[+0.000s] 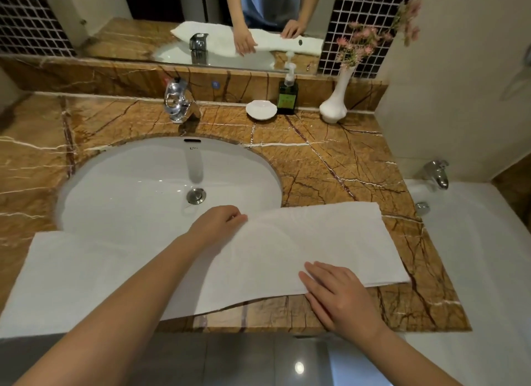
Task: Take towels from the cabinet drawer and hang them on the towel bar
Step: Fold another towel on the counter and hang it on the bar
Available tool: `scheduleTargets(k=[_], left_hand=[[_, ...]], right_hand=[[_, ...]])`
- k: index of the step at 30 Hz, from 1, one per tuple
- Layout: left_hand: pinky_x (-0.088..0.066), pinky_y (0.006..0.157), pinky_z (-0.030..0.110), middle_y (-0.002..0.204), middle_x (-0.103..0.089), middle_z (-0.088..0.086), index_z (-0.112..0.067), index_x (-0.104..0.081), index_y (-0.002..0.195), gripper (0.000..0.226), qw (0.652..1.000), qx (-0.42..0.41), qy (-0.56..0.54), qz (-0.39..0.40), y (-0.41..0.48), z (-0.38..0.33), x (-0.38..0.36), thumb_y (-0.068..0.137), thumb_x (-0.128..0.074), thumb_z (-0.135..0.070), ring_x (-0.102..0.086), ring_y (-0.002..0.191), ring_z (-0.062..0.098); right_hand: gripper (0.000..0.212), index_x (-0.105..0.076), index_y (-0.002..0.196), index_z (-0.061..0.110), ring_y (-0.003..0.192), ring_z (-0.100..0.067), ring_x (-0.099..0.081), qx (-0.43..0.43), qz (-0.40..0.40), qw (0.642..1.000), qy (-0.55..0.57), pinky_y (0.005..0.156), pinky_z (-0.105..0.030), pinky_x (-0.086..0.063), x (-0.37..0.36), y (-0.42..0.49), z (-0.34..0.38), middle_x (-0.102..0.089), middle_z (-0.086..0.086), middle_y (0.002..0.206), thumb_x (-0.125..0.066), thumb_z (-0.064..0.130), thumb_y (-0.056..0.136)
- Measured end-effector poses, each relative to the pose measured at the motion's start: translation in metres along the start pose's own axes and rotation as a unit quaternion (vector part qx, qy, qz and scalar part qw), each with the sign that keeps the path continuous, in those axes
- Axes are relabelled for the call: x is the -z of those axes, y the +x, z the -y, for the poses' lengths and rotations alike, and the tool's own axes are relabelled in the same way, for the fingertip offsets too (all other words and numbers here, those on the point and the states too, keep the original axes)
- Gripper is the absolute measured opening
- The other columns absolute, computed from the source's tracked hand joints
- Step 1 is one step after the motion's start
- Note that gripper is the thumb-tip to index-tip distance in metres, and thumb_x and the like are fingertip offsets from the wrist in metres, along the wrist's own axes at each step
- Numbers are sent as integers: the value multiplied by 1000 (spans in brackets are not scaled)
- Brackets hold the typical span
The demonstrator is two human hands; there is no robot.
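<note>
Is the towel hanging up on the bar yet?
No, the towel lies flat on the counter, partly over the sink, with the left hand pinching its edge and the right hand pressed flat on it.

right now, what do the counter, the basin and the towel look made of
Counter: polished brown stone, likely marble, from its white and dark veins and sheen.
Basin: glossy white ceramic, by its bright highlights.
Towel: white cloth, probably cotton terry, matte and finely nubbed, draping softly.
</note>
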State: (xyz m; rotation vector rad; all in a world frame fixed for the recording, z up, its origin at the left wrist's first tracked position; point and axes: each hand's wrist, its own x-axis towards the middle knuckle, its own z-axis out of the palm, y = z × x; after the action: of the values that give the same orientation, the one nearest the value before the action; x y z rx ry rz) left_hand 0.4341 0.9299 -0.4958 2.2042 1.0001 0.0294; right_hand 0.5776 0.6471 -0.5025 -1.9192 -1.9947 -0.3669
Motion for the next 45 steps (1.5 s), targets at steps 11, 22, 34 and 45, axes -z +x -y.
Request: scheduleTargets(k=[11,22,34,45], left_hand=[[-38,60,22,68,-53,-9,-23,-55,65,27,983,101,14,153,-28,88,35,91,-53,-33,-48,63,8],[-35,55,26,64,-51,-7,-19,-47,63,29,990,59,123,-47,-30,95,65,89,-51,-31,-50,64,15],[-48,74,29,86,-59,-13,-36,-55,93,21,997,64,29,37,-37,98,59,75,-61,-44,-58,80,7],[-45,53,25,76,-63,-7,-23,-64,79,24,927,-296,200,-110,-139,34,46,78,-59,-46,-58,66,15]], right_hand=[[34,-71,111,9,99,-28,-67,13,23,998,62,79,-35,-55,-12,41,60,-68,-11,112,-60,24,84],[24,-76,104,15,96,-23,-69,51,-15,996,65,76,-32,-53,-39,61,108,-71,-6,112,-61,26,88],[11,-76,81,9,65,-22,-65,92,-27,994,43,48,-27,-48,-31,90,100,-71,-5,82,-76,8,71],[7,-71,81,12,60,-21,-60,49,36,994,89,42,-30,-45,-27,103,97,-65,-1,72,-68,17,77]])
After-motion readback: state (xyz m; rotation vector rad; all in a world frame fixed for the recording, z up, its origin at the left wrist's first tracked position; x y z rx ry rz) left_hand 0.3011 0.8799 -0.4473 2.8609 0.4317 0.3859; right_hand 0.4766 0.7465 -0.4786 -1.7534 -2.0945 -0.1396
